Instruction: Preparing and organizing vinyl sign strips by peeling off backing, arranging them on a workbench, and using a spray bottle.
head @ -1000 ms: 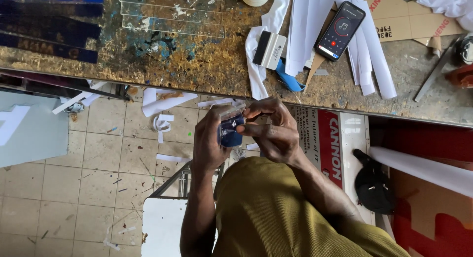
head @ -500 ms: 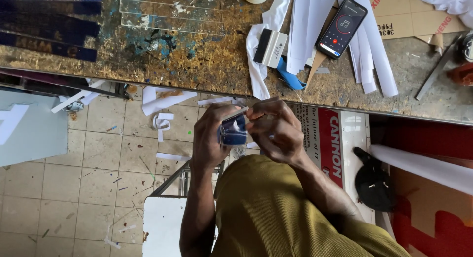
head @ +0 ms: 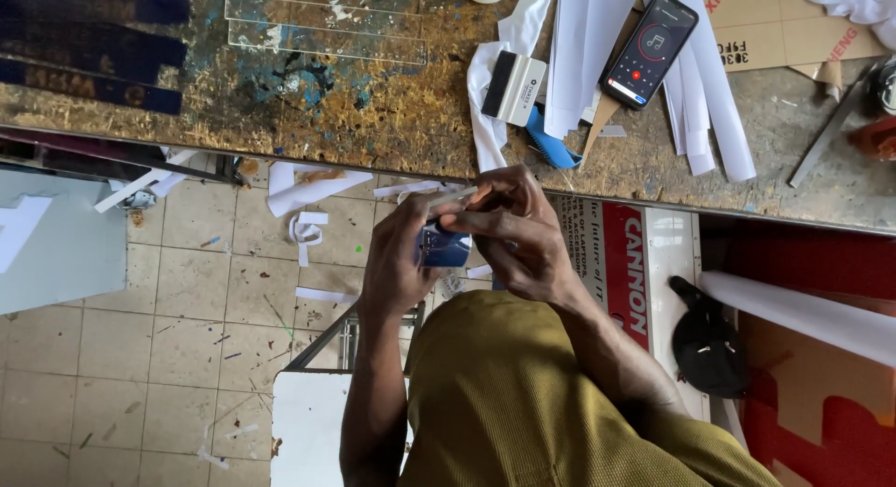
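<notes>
Your left hand [head: 397, 268] cups a small dark-blue glossy plastic piece [head: 442, 247] below the paint-stained chipboard counter [head: 308, 104] edge; right hand [head: 509, 235] fingers pinch its thin pale film strip [head: 450, 199] on top. Likely light, stiff, slippery; grip the edges, not the glossy face.
</notes>
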